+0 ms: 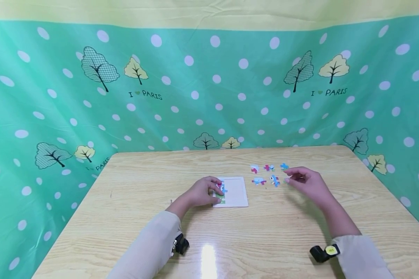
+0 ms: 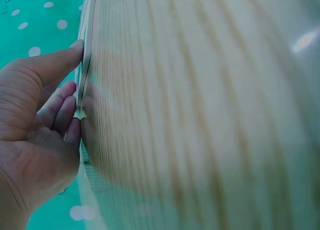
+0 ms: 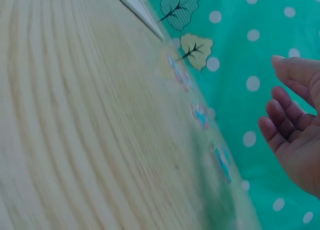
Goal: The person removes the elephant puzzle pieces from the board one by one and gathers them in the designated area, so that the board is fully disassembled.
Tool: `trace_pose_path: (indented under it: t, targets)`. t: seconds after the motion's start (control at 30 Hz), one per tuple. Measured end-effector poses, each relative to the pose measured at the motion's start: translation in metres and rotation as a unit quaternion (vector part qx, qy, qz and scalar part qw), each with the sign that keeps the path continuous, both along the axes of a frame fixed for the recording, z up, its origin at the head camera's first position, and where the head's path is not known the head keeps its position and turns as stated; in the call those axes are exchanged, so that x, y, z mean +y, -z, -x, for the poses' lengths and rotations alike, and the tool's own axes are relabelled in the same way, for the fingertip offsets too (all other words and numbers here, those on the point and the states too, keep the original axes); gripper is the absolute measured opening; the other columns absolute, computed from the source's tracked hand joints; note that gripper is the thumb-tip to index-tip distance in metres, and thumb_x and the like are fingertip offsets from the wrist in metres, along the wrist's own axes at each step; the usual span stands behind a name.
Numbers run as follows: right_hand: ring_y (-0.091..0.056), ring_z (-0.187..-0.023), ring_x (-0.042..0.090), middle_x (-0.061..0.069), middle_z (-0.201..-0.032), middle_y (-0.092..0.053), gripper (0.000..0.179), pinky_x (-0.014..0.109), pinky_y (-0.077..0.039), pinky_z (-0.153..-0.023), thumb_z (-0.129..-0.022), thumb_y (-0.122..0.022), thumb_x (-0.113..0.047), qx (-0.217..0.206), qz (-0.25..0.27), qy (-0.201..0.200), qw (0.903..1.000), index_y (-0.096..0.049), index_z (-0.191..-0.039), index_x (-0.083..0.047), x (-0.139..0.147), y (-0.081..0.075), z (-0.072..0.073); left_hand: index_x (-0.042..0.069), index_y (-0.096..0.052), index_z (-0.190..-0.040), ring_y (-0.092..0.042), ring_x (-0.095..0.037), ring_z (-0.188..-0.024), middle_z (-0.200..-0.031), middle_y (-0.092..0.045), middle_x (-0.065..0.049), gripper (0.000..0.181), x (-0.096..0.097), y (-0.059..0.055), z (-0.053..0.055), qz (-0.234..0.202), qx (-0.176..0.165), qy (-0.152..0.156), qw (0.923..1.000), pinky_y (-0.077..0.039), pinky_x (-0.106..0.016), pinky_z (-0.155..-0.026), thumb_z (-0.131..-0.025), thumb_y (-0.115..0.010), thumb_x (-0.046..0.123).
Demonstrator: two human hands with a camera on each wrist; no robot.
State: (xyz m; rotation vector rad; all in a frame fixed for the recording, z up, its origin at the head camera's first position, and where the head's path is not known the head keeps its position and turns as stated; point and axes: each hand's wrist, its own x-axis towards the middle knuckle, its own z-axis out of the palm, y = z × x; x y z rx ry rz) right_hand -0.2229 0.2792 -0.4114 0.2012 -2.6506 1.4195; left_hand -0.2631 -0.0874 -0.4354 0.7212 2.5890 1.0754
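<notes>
A white puzzle board (image 1: 236, 192) lies on the table, with joined picture pieces (image 1: 222, 199) along its left side. My left hand (image 1: 203, 192) rests on that side, fingertips and thumb touching the pieces and partly covering them. In the left wrist view, the thumb (image 2: 70, 55) and fingers meet the board's thin edge. Over the right end of the loose pieces is my right hand (image 1: 309, 185), thumb and fingers apart and nothing between them. A greenish puzzle piece (image 1: 286, 180) shows beside its thumb. The right wrist view has this hand (image 3: 295, 110) raised off the table.
Several loose puzzle pieces lie in two rows right of the board, among them a pink-and-white piece (image 1: 254, 169), a blue piece (image 1: 284, 166) and a blue-and-white piece (image 1: 274, 180). A green dotted curtain (image 1: 209, 89) hangs behind the wooden table (image 1: 143, 174).
</notes>
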Motion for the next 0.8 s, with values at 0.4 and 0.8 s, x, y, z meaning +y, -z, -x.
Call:
trace_pose_path:
  t: [0.4, 0.8]
  targets:
    - [-0.057, -0.093, 0.02, 0.017, -0.109, -0.06, 0.033, 0.017, -0.05, -0.078, -0.091, -0.07, -0.017, 0.001, 0.016, -0.033, 0.9993, -0.062, -0.12, -0.002, -0.02, -0.01, -0.008, 0.017, -0.078, -0.091, -0.044, -0.029, -0.13, -0.134, -0.055, -0.002, 0.012, 0.0, -0.001, -0.001, 0.004, -0.001, 0.0, 1.0, -0.029, -0.047, -0.112, -0.08, -0.081, 0.013]
    - [-0.057, -0.095, 0.024, 0.016, -0.111, -0.061, 0.034, 0.024, -0.051, -0.081, -0.09, -0.072, -0.02, 0.002, 0.019, -0.066, 0.9976, -0.062, -0.119, -0.004, -0.035, -0.012, -0.012, 0.018, -0.078, -0.09, -0.043, -0.03, -0.131, -0.135, -0.054, -0.001, 0.013, 0.0, 0.001, 0.0, 0.009, -0.004, -0.005, 0.9999, -0.028, -0.048, -0.113, -0.079, -0.082, 0.014]
